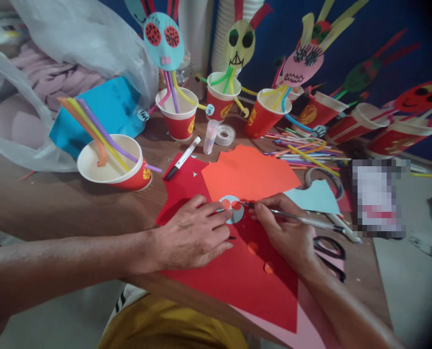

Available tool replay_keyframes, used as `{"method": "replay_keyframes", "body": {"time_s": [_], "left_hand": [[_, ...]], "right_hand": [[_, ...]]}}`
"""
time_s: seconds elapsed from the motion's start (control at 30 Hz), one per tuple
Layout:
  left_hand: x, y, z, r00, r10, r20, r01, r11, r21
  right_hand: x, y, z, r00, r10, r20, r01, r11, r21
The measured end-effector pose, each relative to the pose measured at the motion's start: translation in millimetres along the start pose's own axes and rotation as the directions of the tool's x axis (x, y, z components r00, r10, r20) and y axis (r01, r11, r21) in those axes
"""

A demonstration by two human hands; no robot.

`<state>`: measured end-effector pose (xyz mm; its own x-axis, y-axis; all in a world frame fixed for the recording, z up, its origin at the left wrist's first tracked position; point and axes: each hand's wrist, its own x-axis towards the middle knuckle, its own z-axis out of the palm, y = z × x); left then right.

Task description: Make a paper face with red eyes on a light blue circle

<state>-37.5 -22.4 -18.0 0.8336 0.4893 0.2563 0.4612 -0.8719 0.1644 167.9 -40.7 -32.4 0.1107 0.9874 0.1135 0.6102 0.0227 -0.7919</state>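
Observation:
My left hand (197,235) lies with its fingers stretched out, the fingertips resting on a light blue paper circle (236,216). Two small orange dots (236,205) sit on that circle. Between the thumb and fingers of my right hand (288,232) is a slim pen (306,220), its tip at the right edge of the circle. Under both hands spreads a large sheet of red paper (259,295). Two more orange paper dots (252,248) lie loose on it, near my right hand. A small dark mark or piece beside my left fingers is too covered to name.
Orange paper (250,169), a black-and-white marker (183,159), a glue stick (211,137) and tape (225,134) lie beyond my hands. Scissors (330,248) are by my right wrist. A cup with straws (110,160) stands left; decorated cups (177,114) line the back. Straws (306,151) are piled right.

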Motion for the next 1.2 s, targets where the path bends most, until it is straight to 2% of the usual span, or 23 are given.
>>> {"method": "replay_keyframes", "body": {"time_s": [1.0, 1.1, 1.2], "left_hand": [[-0.4, -0.1, 0.0, 1.0, 0.0, 0.001, 0.0, 1.0, -0.002], [-0.4, 0.1, -0.4, 1.0, -0.001, 0.008, 0.001, 1.0, -0.005], [-0.4, -0.1, -0.6, 1.0, -0.001, 0.018, 0.001, 1.0, -0.012]], "right_hand": [[2.9, -3.8, -0.4, 1.0, -0.005, -0.001, 0.005, 1.0, -0.009], [2.7, -2.6, -0.4, 1.0, 0.01, -0.001, -0.01, 0.999, 0.032], [1.9, 0.9, -1.1, 0.999, 0.051, -0.015, -0.048, 0.989, 0.141]]}}
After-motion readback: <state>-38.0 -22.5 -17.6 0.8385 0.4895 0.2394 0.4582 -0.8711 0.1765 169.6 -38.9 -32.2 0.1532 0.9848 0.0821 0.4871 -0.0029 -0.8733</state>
